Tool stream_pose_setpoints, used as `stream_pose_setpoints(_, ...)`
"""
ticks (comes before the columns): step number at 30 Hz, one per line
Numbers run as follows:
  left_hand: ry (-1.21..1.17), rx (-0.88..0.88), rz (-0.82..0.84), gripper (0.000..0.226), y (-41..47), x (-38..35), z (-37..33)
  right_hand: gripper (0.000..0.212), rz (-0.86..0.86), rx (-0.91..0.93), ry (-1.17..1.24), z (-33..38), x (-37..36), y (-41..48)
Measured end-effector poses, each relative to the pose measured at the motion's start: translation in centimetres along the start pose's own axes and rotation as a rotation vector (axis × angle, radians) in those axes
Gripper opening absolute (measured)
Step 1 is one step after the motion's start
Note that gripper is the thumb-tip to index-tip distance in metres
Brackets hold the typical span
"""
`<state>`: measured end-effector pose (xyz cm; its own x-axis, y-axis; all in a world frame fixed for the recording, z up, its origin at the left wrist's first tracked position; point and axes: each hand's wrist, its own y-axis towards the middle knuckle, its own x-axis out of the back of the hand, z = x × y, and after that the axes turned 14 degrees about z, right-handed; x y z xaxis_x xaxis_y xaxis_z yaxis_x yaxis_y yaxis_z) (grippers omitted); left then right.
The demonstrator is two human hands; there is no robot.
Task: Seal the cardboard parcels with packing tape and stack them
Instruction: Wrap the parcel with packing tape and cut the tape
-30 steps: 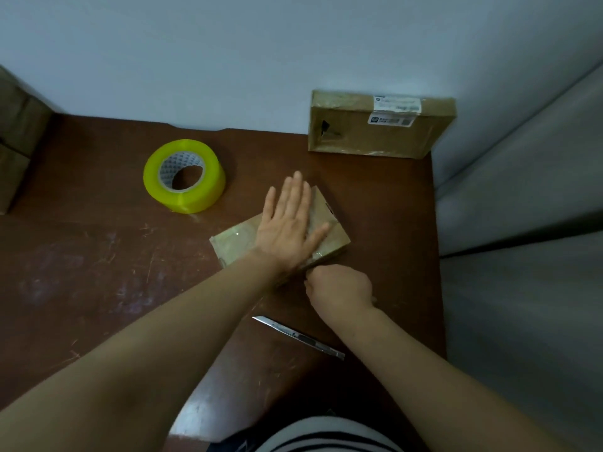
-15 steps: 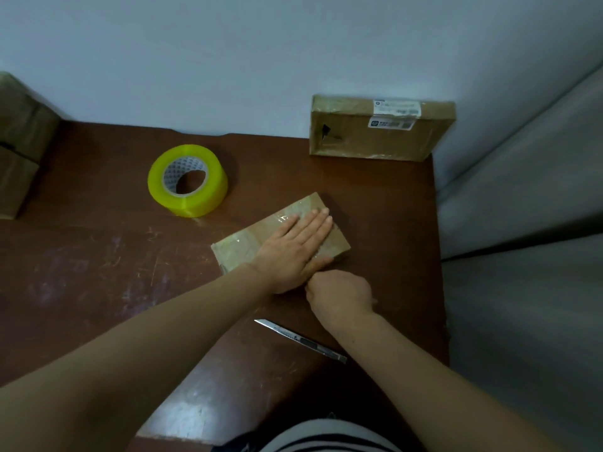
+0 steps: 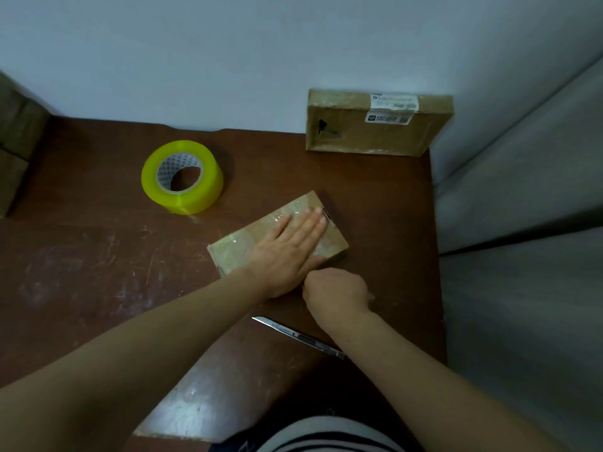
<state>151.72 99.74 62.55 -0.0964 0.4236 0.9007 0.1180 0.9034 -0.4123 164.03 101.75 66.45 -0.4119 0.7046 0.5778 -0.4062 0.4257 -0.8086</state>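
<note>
My left hand [image 3: 287, 252] lies flat, fingers straight and together, on the small parcel [image 3: 232, 252]. The parcel sits askew on the table [image 3: 98, 256], near its right edge and this side of the tape roll [image 3: 182, 176]. My right hand [image 3: 336, 292] is curled at the parcel's near side. Whether it pinches a loose tape end or only presses with the knuckles, I cannot tell.

The glossy tape on top looks creased already. Uneven rubbing would likely lock in wrinkles, and a flap could lift later. If I press hard sideways, the light parcel may skid toward the table's edge, since only my palm pins it.

The knife [image 3: 293, 336] lies just behind my right wrist, partly under the forearm. Drawing that arm back carelessly could catch skin on it or knock it off.

The larger parcel [image 3: 372, 132] stands on edge against the wall, well apart. Anything I stack on it as it stands would probably topple.
</note>
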Motion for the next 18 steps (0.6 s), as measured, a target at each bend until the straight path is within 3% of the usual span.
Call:
stream_pose_setpoints(4,0.000,-0.064,0.032,0.061,-0.2,0.2,0.1,0.026,-0.003,0.006,-0.014,0.1,0.1,-0.5)
stream_pose_setpoints(8,-0.164,0.226,-0.030,0.079,0.1,-0.1,0.1,0.024,-0.041,0.021,0.000,0.0,0.1,-0.6)
stream_pose_setpoints(10,-0.195,0.255,0.004,0.077,-0.1,0.1,0.0,0.023,-0.043,0.039,0.019,0.0,0.1,-0.9)
stream_pose_setpoints(13,-0.225,0.097,0.004,0.065,-1.1,0.6,0.4,0.022,-0.099,0.045,0.043,-0.2,0.0,-0.9)
stream_pose_setpoints(15,-0.165,-0.052,0.042,0.069,-3.0,0.2,0.2,0.021,-0.122,0.040,0.035,-0.2,0.1,-1.1)
stream_pose_setpoints(18,-0.078,0.049,0.076,0.094,-5.4,-1.2,-1.3,0.020,-0.144,0.040,0.044,-0.4,0.2,-1.3)
